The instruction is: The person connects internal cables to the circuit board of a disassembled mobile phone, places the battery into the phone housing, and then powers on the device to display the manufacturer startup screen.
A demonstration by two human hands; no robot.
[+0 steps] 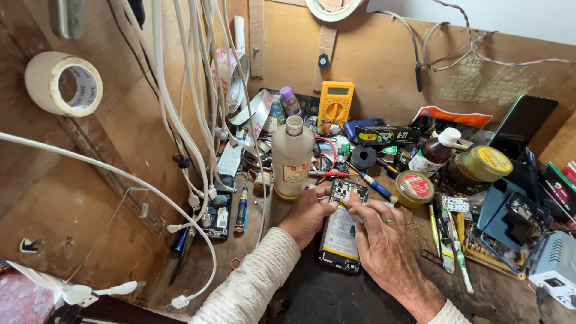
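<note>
An opened smartphone (342, 231) with its back cover removed lies flat on the wooden worktop (204, 264), in the middle of the view, with its long side pointing away from the person. The left hand (307, 215) rests against the left edge of the phone near its upper end, and its thumb touches the phone beside the camera area; the fingers are curled, so the grip is narrow and steadies the phone. The right hand (381, 231) lies over the right side of the phone, with the fingertips pressing on the upper part, near the top of the battery; it is possible that a small thin piece is pinched between these fingers, but I cannot tell this clearly. Just behind the phone stands a pale plastic bottle (292, 159) without a cap. Further back a yellow multimeter (335, 103) leans against the wall. To the right of the phone lies a screwdriver with a blue handle (377, 186), and beside it sits a small round tin with a red label (414, 188). A brown bottle with a white cap (433, 153) stands behind the tin. On the left wall hangs a roll of tape (63, 83), and many white cables (180, 120) hang down near it.
</note>
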